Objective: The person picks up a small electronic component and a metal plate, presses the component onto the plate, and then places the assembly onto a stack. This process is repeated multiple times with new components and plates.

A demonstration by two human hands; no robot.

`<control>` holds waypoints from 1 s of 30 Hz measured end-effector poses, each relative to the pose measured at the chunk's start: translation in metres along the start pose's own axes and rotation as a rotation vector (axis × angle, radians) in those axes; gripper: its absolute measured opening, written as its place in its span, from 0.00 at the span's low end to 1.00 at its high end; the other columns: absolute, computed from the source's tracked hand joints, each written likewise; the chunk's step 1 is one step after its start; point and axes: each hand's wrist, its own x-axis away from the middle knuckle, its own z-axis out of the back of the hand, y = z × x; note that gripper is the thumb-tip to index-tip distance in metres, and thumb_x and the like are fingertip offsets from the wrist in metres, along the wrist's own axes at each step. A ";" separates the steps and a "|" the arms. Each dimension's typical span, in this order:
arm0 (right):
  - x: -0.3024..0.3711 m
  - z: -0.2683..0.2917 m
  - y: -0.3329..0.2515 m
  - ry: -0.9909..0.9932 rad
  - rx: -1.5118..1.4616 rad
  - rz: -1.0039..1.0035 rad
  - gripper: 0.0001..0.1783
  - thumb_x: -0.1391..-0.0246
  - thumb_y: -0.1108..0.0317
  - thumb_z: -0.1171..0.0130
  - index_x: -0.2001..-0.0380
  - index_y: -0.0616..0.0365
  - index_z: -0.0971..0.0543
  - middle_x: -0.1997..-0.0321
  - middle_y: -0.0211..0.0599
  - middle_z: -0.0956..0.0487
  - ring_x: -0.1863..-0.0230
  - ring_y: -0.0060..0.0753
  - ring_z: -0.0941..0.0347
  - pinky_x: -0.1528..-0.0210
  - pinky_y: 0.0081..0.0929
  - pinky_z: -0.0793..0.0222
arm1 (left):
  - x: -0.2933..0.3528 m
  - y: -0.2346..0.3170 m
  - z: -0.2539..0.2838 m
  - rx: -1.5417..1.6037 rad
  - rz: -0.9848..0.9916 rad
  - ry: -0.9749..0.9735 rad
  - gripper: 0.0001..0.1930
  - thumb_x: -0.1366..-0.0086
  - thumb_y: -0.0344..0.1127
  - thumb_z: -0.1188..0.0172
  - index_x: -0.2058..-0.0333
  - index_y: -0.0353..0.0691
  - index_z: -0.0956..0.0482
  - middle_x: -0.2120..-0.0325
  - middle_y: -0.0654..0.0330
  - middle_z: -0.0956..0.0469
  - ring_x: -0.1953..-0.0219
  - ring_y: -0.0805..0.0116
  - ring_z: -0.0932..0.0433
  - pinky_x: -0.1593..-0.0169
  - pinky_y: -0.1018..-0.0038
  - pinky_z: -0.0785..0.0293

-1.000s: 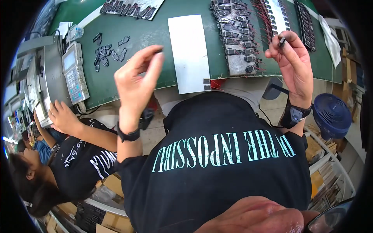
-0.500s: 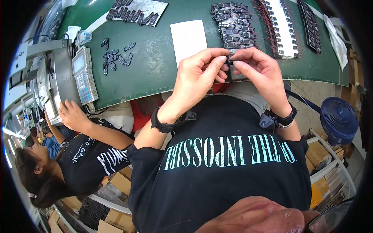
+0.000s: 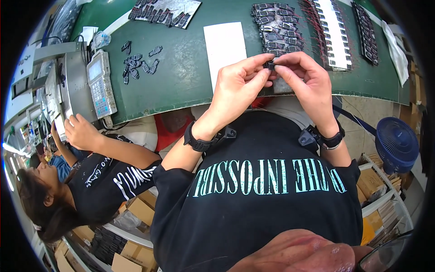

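Hands meet at upper centre of the frame, over the near edge of the green table [image 3: 181, 86]. Left hand [image 3: 238, 88] and right hand [image 3: 306, 84] both pinch one small dark part [image 3: 270, 65] between thumb and forefinger tips; fingers closed tight on it, other fingers curled. Part too small to tell its detail. Black wristbands on both wrists.

Just behind the hands, a white sheet [image 3: 225, 45] lies on the table. Right of it, rows of small dark components with red wires [image 3: 276, 27], then a long white strip of parts [image 3: 335, 31] further right. Loose dark pieces [image 3: 138, 63] scattered at upper left of the table, another batch on a grey sheet [image 3: 165, 11] at the top edge. Grey handheld keypad unit [image 3: 100, 84] at the table's left end.

Left of frame, a co-worker's hand [image 3: 79, 131] rests near that unit. Blue fan [image 3: 396, 143] at right edge, cardboard boxes [image 3: 140, 213] lower left.
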 end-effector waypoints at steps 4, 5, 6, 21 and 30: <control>-0.001 0.002 0.001 -0.018 -0.042 -0.034 0.06 0.41 0.77 0.42 0.60 0.67 0.21 0.60 0.33 0.19 0.62 0.23 0.19 0.56 0.19 0.23 | 0.001 0.001 -0.001 -0.013 -0.001 -0.021 0.16 0.31 0.23 0.47 0.45 0.30 0.25 0.60 0.53 0.17 0.58 0.69 0.17 0.54 0.76 0.18; -0.001 0.002 0.001 -0.018 -0.040 -0.033 0.06 0.41 0.77 0.42 0.60 0.67 0.21 0.60 0.33 0.19 0.62 0.23 0.19 0.56 0.19 0.23 | 0.001 0.001 -0.001 -0.012 -0.003 -0.021 0.16 0.31 0.23 0.47 0.45 0.30 0.25 0.60 0.53 0.17 0.58 0.69 0.17 0.54 0.76 0.18; -0.002 0.002 0.001 -0.023 -0.031 -0.038 0.06 0.41 0.77 0.42 0.60 0.67 0.21 0.61 0.33 0.19 0.62 0.23 0.19 0.56 0.19 0.23 | 0.001 0.000 -0.001 -0.021 -0.009 -0.029 0.16 0.31 0.23 0.47 0.45 0.30 0.25 0.59 0.53 0.17 0.58 0.69 0.17 0.54 0.76 0.18; 0.015 0.005 0.013 -0.067 0.014 -0.082 0.07 0.39 0.75 0.42 0.58 0.65 0.24 0.61 0.30 0.21 0.62 0.16 0.24 0.56 0.16 0.26 | 0.012 -0.009 -0.004 -0.199 -0.103 -0.056 0.12 0.33 0.23 0.46 0.51 0.27 0.25 0.64 0.51 0.16 0.59 0.68 0.16 0.56 0.75 0.18; 0.019 0.000 0.015 -0.071 0.211 -0.010 0.08 0.38 0.76 0.44 0.57 0.67 0.25 0.58 0.33 0.22 0.59 0.19 0.23 0.56 0.16 0.25 | 0.018 -0.006 0.004 -0.287 -0.082 -0.128 0.10 0.32 0.23 0.47 0.52 0.28 0.26 0.61 0.53 0.17 0.57 0.68 0.17 0.54 0.76 0.18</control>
